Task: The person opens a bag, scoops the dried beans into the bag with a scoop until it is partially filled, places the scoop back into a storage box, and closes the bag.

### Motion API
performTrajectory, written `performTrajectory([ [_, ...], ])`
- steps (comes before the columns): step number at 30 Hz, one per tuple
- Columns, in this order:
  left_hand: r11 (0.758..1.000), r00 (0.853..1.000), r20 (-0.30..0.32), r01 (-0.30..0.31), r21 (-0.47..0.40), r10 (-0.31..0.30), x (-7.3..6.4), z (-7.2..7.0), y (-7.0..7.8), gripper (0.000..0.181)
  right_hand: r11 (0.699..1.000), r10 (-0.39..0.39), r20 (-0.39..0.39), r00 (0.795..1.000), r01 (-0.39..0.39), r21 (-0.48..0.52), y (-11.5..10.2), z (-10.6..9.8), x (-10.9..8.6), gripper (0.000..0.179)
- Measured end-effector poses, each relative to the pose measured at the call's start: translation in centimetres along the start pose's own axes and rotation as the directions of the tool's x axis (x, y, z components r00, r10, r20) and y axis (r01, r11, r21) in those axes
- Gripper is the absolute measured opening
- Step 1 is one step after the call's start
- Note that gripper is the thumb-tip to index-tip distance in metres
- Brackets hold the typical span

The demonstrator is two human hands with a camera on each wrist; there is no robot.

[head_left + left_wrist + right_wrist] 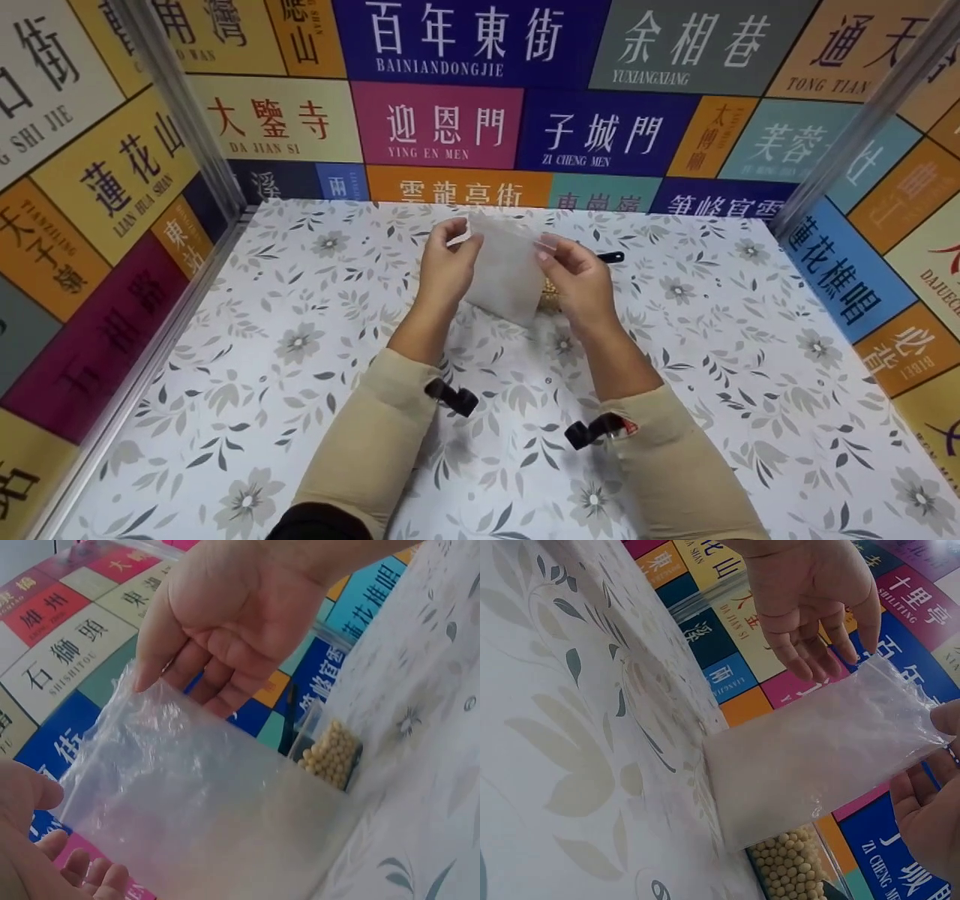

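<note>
A clear plastic zip bag (501, 271) hangs upright between my two hands above the table. My left hand (445, 268) pinches its upper left corner with thumb and fingers. At the opposite upper corner, my right hand (586, 286) grips the edge between thumb and fingers. The bag looks flat, with nothing visible inside. Behind it stands a clear box of round yellowish beans (786, 864), mostly hidden by the bag in the head view. The left wrist view shows these beans (332, 754) beside the bag's lower edge.
A black handle (613, 257) sticks out behind my right hand, near the bean box; the rest of it is hidden. The table (510, 420) has a white cover with grey flowers. Panels with coloured street signs (442, 124) stand at the back and both sides.
</note>
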State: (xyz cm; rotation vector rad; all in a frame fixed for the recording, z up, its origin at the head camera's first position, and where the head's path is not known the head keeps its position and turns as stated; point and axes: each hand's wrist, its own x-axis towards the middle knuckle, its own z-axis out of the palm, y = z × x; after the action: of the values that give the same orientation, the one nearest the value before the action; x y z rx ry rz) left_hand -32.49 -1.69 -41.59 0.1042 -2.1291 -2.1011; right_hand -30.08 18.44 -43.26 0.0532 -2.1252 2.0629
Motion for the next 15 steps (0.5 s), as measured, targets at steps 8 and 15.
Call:
performTrajectory([
  [8, 0.997, 1.000, 0.016, -0.020, -0.074, 0.021, -1.1, 2.2, 1.2, 0.048, 0.995, -0.032, 0.107, 0.994, 0.022, 0.094, -1.1, 0.1, -0.2, 0.044],
  [15, 0.993, 0.998, 0.058, -0.011, -0.119, 0.018, -1.7, 3.9, 1.5, 0.049, 0.983, 0.051, 0.130, 0.990, -0.073, 0.167, -2.2, 0.5, 0.5, 0.056],
])
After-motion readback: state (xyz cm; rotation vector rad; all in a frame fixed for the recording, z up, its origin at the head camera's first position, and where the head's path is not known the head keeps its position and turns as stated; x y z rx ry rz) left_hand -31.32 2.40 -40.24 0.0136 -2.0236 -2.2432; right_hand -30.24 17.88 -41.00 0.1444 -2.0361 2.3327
